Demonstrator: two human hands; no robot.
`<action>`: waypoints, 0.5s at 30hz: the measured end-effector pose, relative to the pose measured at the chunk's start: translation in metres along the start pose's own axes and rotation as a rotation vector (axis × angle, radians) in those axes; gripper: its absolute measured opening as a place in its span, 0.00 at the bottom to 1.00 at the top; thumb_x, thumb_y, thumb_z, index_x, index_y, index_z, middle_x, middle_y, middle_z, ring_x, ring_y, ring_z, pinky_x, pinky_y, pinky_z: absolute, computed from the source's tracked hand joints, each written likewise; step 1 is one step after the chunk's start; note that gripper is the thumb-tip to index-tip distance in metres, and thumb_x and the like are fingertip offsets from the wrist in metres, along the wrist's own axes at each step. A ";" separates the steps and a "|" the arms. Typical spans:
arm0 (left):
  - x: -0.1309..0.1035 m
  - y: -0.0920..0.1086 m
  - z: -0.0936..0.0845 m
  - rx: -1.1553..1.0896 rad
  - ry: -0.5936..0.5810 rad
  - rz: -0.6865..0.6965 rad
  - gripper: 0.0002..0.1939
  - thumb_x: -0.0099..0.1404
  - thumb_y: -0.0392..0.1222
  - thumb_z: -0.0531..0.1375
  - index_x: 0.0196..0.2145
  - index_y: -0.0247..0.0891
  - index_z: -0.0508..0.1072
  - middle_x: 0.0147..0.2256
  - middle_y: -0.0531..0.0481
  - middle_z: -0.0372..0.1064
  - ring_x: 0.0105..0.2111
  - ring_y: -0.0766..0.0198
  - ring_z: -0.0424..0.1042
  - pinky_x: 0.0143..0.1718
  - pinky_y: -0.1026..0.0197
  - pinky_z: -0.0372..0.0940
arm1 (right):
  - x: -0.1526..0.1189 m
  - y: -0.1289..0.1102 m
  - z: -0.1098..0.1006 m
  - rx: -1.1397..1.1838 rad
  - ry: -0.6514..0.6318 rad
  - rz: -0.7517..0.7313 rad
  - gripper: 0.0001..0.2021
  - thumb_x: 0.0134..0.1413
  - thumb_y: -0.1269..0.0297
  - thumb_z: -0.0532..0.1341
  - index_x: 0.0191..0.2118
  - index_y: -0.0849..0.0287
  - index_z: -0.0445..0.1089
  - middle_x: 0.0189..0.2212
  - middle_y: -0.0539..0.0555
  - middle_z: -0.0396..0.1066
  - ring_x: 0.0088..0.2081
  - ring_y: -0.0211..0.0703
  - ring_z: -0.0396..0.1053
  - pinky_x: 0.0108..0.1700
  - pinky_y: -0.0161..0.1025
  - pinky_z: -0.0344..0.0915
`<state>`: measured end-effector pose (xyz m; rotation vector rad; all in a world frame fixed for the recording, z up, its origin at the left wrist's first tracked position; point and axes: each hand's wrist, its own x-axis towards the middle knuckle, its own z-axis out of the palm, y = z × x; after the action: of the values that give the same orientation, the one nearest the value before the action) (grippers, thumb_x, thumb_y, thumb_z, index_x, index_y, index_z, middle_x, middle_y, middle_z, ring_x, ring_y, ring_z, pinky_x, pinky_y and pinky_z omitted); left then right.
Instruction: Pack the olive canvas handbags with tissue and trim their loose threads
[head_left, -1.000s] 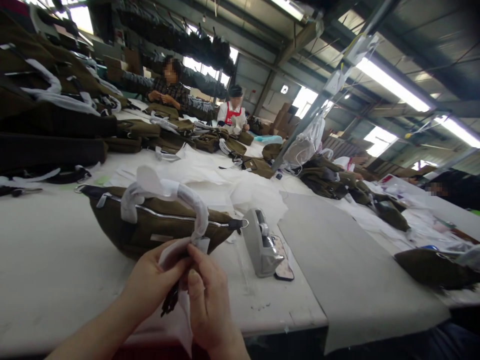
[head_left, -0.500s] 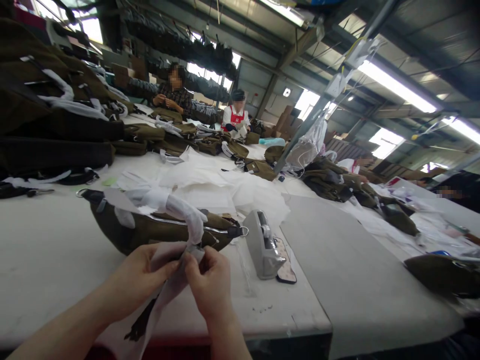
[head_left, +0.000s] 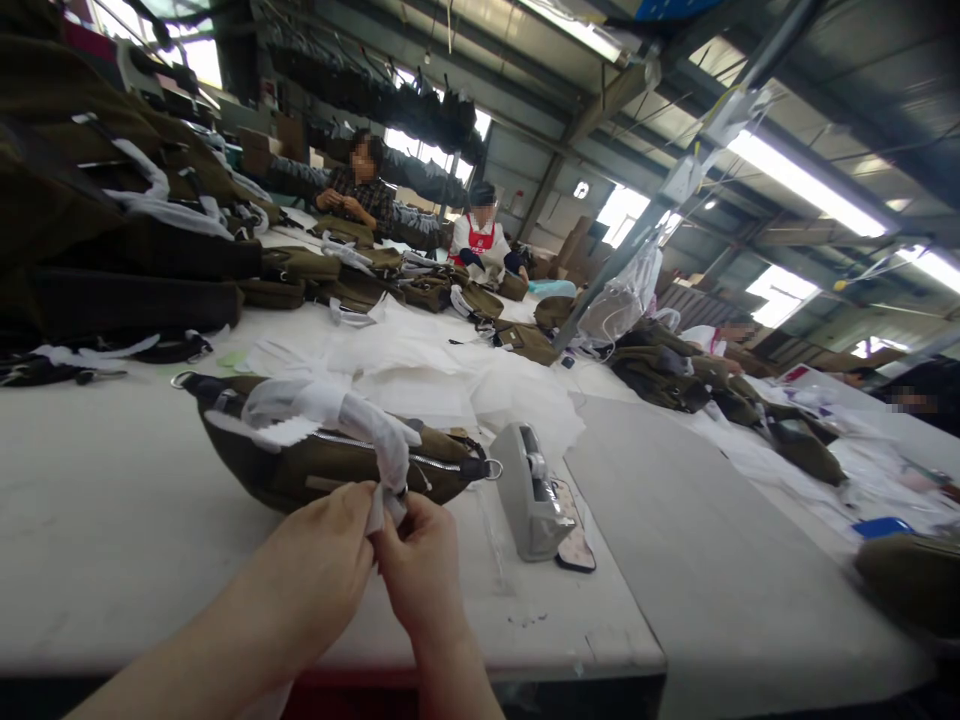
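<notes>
An olive-green zippered bag (head_left: 315,470) lies on the white table (head_left: 97,520) in front of me. Its handle (head_left: 337,410) arches over the zipper and is wrapped in white tissue paper. My left hand (head_left: 315,570) and my right hand (head_left: 420,560) meet at the near end of that handle. Both pinch the loose end of the white paper wrap (head_left: 386,500) between thumb and fingers, close against the bag's side.
A grey tape dispenser (head_left: 529,490) and a phone (head_left: 574,530) sit just right of the bag. White paper sheets (head_left: 442,370) lie behind it. Dark bags are stacked at the left (head_left: 112,250). More olive bags (head_left: 660,365) and other seated people (head_left: 480,235) are farther along the table.
My hands have moved up and in to the base of the handle, gathering the hanging paper strip tight against it. The handle now arches lower over the zipper.
</notes>
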<state>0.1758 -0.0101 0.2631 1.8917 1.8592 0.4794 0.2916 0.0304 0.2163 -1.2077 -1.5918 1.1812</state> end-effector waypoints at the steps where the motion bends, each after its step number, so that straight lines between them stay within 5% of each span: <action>1: 0.000 0.001 0.000 0.044 -0.027 0.002 0.19 0.65 0.30 0.43 0.45 0.33 0.70 0.46 0.36 0.71 0.48 0.50 0.71 0.53 0.45 0.63 | -0.001 0.001 0.001 0.022 -0.007 0.004 0.15 0.53 0.58 0.60 0.20 0.59 0.62 0.16 0.46 0.60 0.20 0.34 0.56 0.22 0.32 0.49; 9: 0.000 -0.004 0.010 0.370 -0.019 0.081 0.23 0.65 0.28 0.43 0.45 0.32 0.75 0.42 0.36 0.73 0.41 0.47 0.75 0.45 0.43 0.69 | -0.009 0.008 -0.002 0.106 -0.100 -0.020 0.14 0.58 0.59 0.58 0.23 0.59 0.63 0.18 0.46 0.60 0.21 0.33 0.58 0.23 0.31 0.53; 15: -0.003 0.003 0.010 0.361 0.006 0.107 0.22 0.65 0.28 0.44 0.45 0.31 0.76 0.43 0.34 0.74 0.41 0.46 0.75 0.45 0.45 0.70 | -0.016 -0.003 -0.016 -0.044 -0.183 -0.147 0.16 0.65 0.61 0.50 0.25 0.58 0.61 0.18 0.48 0.62 0.21 0.36 0.62 0.25 0.33 0.53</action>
<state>0.1833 -0.0139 0.2563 2.2304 1.9593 0.1897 0.3098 0.0174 0.2222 -1.0145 -1.8177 1.1947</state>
